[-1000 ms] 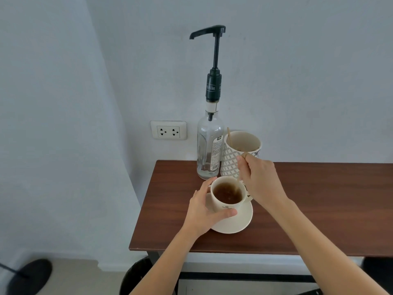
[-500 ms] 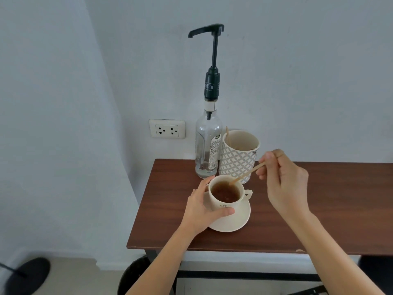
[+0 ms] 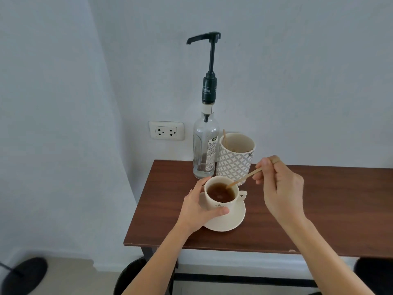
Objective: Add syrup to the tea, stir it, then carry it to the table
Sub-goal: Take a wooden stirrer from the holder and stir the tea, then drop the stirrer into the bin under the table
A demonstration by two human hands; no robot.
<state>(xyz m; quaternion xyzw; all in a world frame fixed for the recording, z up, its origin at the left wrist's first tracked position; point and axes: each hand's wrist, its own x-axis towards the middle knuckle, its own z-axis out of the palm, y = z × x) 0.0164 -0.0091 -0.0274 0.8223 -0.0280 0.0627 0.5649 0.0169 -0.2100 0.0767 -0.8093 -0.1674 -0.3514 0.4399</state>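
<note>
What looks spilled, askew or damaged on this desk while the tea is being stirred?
No spill shows on the saucer or the wooden desk. The teacup sits upright, the left hand steadying it, the right hand dipping the stir stick. Only a small chip mars the desk's front edge.

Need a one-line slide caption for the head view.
Right hand dips wooden stirrer into tea cup; left hand steadies it.

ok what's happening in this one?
A person is stirring tea. The left hand steadies the cup on its saucer, while the right hand holds a wooden stir stick with its tip in the tea. The syrup pump bottle and a patterned mug stand behind on the wooden table.
</note>
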